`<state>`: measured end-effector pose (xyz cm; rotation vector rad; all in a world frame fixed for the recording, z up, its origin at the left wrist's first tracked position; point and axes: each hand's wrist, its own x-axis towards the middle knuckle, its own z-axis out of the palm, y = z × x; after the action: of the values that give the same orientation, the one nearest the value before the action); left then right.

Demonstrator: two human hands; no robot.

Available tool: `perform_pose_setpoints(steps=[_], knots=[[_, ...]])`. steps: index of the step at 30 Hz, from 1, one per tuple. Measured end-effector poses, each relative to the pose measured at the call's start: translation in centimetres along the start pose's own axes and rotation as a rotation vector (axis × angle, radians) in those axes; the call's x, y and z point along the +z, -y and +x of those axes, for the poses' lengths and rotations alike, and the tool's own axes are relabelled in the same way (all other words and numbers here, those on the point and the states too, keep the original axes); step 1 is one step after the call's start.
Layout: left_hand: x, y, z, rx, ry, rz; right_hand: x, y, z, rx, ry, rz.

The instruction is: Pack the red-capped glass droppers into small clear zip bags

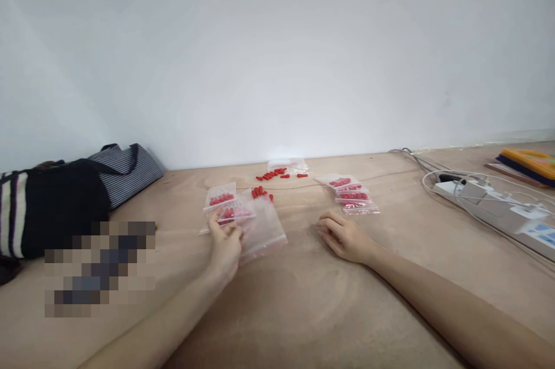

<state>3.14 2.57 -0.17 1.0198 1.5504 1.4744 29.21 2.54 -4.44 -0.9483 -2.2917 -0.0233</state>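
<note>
My left hand (226, 240) is at the left pile, its thumb and fingers closed on the near edge of a small clear zip bag (237, 213) with red pieces in it. Another filled bag (220, 196) lies just beyond it. A larger-looking clear bag (266, 229) lies flat to the right of that hand. Several loose red peg-like pieces (259, 191) lie behind it. Resting on the table, my right hand (344, 236) has loosely bent fingers, slightly apart, and holds nothing. Close to its fingertips is an overlapping stack of filled zip bags (353, 196).
More loose red pieces (273, 174) lie near the wall, before a stack of clear bags (286, 165). On the left are a black bag (60, 207) and a striped bag (130, 172). A power strip (498, 207) with cables and a yellow-blue item (531, 163) occupy the right.
</note>
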Motion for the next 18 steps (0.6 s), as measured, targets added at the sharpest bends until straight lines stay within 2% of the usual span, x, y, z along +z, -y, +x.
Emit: perform_pose_setpoints(steps=[1,3,5,7,9,11,13,16,18], knots=[[0.2,0.8,-1.2,-0.013,0.067,-0.018,0.0,-0.1,0.0,-0.001,0.018,-0.001],[-0.2,2.0,-3.0,0.031,0.112,0.119,0.0,0.0,0.0,0.005,0.038,0.010],[-1.5,2.3,-4.0,0.225,0.165,0.375,0.1,0.2,0.1,0.028,0.032,0.037],[-2.8,1.9,-4.5,0.518,0.386,0.600,0.1,0.8,0.3,0.080,0.013,0.046],[-3.5,1.0,-4.4,0.744,0.717,0.725,0.3,1.5,0.4,0.146,0.010,0.033],[-3.2,0.1,-4.2,0.836,0.992,0.787,0.4,2.0,0.5,0.186,0.037,0.022],[-2.1,-0.6,-3.7,0.857,1.154,0.814,0.5,2.1,0.6,0.185,0.066,0.019],[-0.3,-0.8,-3.1,0.923,1.277,0.800,0.6,1.4,0.7,0.149,0.027,-0.026],[0.6,-0.6,-3.2,1.001,1.297,0.788,0.6,0.7,0.8,0.146,-0.044,-0.088]])
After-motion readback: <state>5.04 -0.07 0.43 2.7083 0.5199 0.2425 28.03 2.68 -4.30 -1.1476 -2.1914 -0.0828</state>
